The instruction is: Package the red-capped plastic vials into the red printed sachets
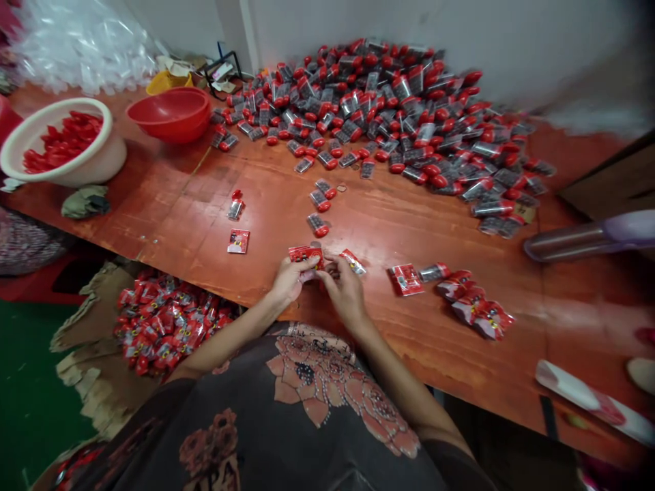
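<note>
Clamped between the thumb and fingers of my left hand is a red packet, near the middle of the frame, above the front edge of the table. My right hand is just beside it, with thumb and fingers bent close to the packet's right end; whether they pinch something small, I cannot tell. Just beyond this hand lies another packet, red and partly white.

Above my hands, at the centre, three small containers with red caps lie on their sides. Many more of this kind make a wide heap at the top. Left of centre, one flat packet lies near one more capped container. Right of centre I see a flat red packet, a clear container beside it, and several puffed red pouches.

In the upper left stand a white bowl with red pieces inside, and a red bowl. At the lower left, below the table, many red packets lie together.
</note>
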{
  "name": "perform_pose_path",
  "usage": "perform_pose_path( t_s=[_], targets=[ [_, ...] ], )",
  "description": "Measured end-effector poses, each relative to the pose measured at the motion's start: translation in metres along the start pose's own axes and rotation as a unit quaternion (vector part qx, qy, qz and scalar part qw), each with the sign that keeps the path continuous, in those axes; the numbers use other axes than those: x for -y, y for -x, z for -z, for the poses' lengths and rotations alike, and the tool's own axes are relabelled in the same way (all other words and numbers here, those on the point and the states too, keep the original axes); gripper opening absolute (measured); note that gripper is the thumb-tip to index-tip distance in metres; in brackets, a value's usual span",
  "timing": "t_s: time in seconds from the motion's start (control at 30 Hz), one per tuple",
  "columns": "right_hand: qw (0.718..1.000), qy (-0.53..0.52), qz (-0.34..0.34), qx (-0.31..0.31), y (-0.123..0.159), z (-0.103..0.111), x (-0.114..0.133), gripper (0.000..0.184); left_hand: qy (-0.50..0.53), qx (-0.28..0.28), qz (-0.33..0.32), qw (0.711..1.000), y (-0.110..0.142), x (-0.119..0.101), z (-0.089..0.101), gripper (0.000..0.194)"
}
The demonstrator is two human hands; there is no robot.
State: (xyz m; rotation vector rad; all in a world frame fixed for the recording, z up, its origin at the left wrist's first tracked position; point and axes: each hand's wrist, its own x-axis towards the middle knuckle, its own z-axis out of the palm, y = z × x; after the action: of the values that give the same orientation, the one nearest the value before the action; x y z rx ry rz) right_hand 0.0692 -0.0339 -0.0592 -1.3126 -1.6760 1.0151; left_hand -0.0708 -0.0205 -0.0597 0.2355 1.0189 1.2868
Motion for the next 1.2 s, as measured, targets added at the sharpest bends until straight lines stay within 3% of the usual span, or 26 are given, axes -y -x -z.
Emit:
perform_pose_path(
  t_s=[0.1, 0.23, 0.4, 0.53, 0.7, 0.77, 0.87, 0.97, 1.07, 1.2],
  targets=[
    [0.999, 0.007, 0.023, 0.024, -0.02, -0.006, -0.002, 0.035, 0.02, 0.03, -0.008, 0.999, 0.0, -0.005, -0.002, 0.023],
    [0.98, 0.158, 0.069, 0.097, -0.042, 0.002, -0.006, 0.045, 0.02, 0.041, 0.008, 0.999, -0.004, -0.013, 0.003, 0.026],
    [0.948, 0.254, 0.108, 0.159, -0.079, 0.011, -0.005, 0.044, 0.049, -0.02, -0.056, 0.997, -0.017, -0.02, 0.009, 0.023],
    [0.918, 0.339, 0.16, 0.133, -0.122, 0.008, -0.02, 0.043, 0.08, -0.067, -0.053, 0.993, -0.023, -0.028, 0.01, 0.023],
    [0.877, 0.358, 0.228, 0.227, -0.151, 0.002, -0.044, 0.038, 0.14, -0.107, -0.027, 0.984, -0.027, -0.036, 0.007, 0.016],
    [0.879, 0.352, 0.22, 0.237, -0.145, 0.002, -0.046, 0.035, 0.168, -0.114, -0.005, 0.979, -0.028, -0.04, 0.006, 0.013],
    [0.941, 0.263, 0.125, 0.173, -0.114, 0.004, -0.035, 0.029, 0.195, -0.125, 0.022, 0.973, -0.03, -0.048, 0.003, 0.015],
    [0.991, 0.088, 0.03, 0.098, -0.072, 0.005, -0.015, 0.039, 0.209, -0.142, 0.03, 0.967, -0.031, -0.054, -0.001, 0.016],
    [0.995, -0.001, 0.012, 0.095, -0.04, -0.001, 0.002, 0.037, 0.214, -0.14, 0.028, 0.966, -0.032, -0.052, -0.008, 0.02],
    [0.999, -0.007, 0.0, 0.043, -0.026, -0.01, 0.012, 0.036, 0.193, -0.103, 0.011, 0.976, -0.03, -0.042, -0.015, 0.016]
  ],
)
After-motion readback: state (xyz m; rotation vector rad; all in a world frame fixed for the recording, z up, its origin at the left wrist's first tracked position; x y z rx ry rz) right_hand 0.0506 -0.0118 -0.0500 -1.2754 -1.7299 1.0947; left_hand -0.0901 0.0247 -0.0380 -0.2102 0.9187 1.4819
